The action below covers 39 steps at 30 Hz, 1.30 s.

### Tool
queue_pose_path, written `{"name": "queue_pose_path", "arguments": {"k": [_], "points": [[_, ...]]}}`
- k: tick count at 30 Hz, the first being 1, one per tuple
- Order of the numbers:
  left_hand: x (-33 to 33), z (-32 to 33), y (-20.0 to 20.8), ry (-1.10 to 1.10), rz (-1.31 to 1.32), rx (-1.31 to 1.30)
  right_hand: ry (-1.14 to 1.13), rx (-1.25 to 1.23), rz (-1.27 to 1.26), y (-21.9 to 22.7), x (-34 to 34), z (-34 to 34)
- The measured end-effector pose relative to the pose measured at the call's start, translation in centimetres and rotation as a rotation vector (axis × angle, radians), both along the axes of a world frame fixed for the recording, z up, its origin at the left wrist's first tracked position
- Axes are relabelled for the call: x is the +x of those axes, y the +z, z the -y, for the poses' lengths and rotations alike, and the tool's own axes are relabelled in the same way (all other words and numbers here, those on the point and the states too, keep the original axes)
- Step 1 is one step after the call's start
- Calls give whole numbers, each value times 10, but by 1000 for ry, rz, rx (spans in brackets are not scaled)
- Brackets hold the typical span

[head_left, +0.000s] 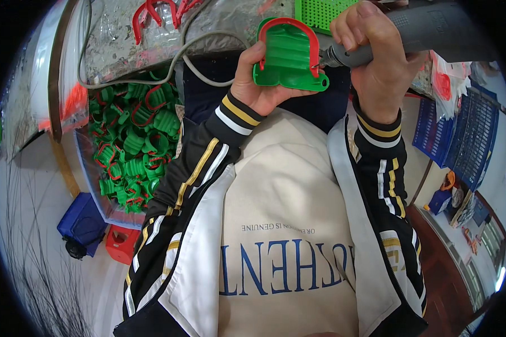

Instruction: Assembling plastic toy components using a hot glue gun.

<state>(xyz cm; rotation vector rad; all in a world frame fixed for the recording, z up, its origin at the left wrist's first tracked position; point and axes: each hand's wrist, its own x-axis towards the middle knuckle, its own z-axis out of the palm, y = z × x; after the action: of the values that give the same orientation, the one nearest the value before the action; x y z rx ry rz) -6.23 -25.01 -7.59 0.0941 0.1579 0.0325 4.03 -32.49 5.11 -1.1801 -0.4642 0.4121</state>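
Note:
My left hand [252,78] is closed on the edge of a green plastic piece [287,53], ribbed inside like a small scoop. A red U-shaped plastic handle [289,22] arches over the piece, its two ends against the sides. My right hand [379,62] grips a dark grey power screwdriver [427,33] lying nearly level. The tool's tip points left and meets the right end of the red handle, near the piece's lower right corner. Whether a screw sits at the tip is too small to tell.
At the left stands a bin [93,185] heaped with green pieces with red handles. Loose red handles [152,14] and a grey cable [188,48] lie on the worn worktable [118,53]. A green perforated tray [320,12] sits at the back. Blue crates [466,132] are at the right.

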Motion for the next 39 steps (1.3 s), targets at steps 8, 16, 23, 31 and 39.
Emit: {"name": "queue_pose_path", "arguments": {"k": [8, 16, 23, 31, 39], "points": [[1, -3, 5, 3, 113, -97, 42, 93, -118, -6, 6, 6], [-5, -3, 18, -18, -25, -114, 313, 201, 179, -11, 11, 15], [-8, -4, 22, -2, -78, 29, 343, 264, 258, 43, 63, 3], [6, -15, 3, 38, 45, -160, 116, 424, 375, -55, 121, -47], [9, -17, -7, 37, 65, -256, -173, 50, 299, -62, 115, -49]]}}
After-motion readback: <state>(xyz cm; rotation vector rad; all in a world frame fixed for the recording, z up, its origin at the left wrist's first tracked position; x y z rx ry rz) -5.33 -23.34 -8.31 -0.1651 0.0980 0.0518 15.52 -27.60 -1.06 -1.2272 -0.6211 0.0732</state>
